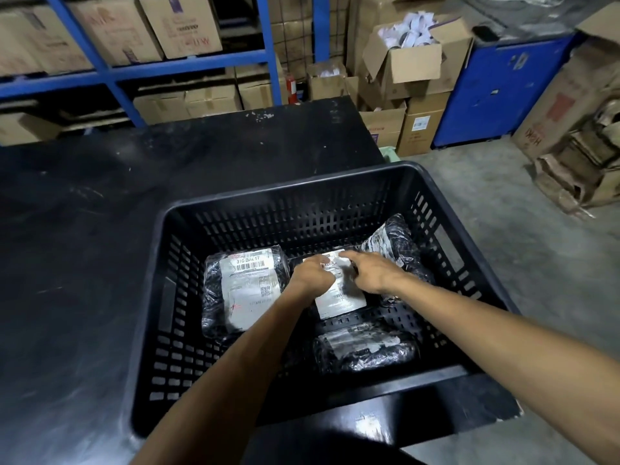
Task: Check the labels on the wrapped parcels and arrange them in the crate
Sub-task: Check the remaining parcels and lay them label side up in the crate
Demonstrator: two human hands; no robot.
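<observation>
A black slatted plastic crate (335, 186) stands on a dark table, its right part overhanging the table's corner. Inside lie several parcels in black wrap with white labels. One labelled parcel (241, 290) lies at the left. The middle parcel (339, 300) lies flat, label up. My left hand (312, 275) and my right hand (372, 273) both rest on it, fingers curled at the label's upper end. Another parcel (392, 243) leans in the far right corner. A fourth parcel (365, 350) lies near the front wall.
The dark table (100, 246) stretches left and behind the crate. Blue shelving (110, 72) with cardboard boxes stands behind it. Open cartons (412, 62), a blue cabinet (496, 92) and crumpled cardboard (583, 156) stand on the concrete floor at the right.
</observation>
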